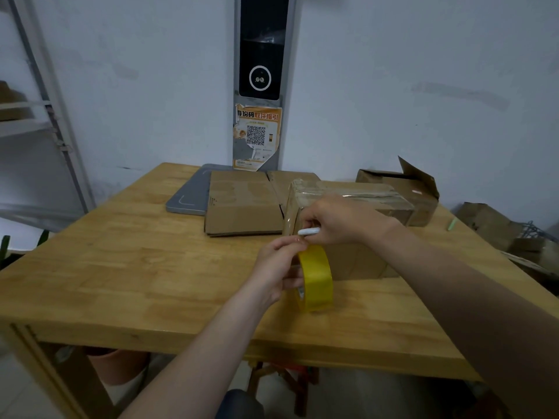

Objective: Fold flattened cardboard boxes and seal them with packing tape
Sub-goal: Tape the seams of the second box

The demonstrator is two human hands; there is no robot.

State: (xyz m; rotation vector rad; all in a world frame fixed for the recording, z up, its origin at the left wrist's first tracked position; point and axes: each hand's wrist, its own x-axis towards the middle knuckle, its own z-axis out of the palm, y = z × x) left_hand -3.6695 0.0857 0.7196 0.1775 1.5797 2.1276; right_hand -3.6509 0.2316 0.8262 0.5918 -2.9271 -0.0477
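The left hand (276, 264) curls its fingers around the yellow tape roll (317, 279). The right hand (335, 222) pinches a small white tool (308, 231) beside the taped cardboard box (357, 204).

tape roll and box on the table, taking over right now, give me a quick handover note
The left hand grips the yellow tape roll, held on edge in front of the folded box. The right hand holds a small white tool at the box's near end, just above the roll.
Done: box folded, clear tape along its top seam.
Left: probably cut the roll free, press the tape end down, then fold the flattened cardboard stack lying left of the box on the table.
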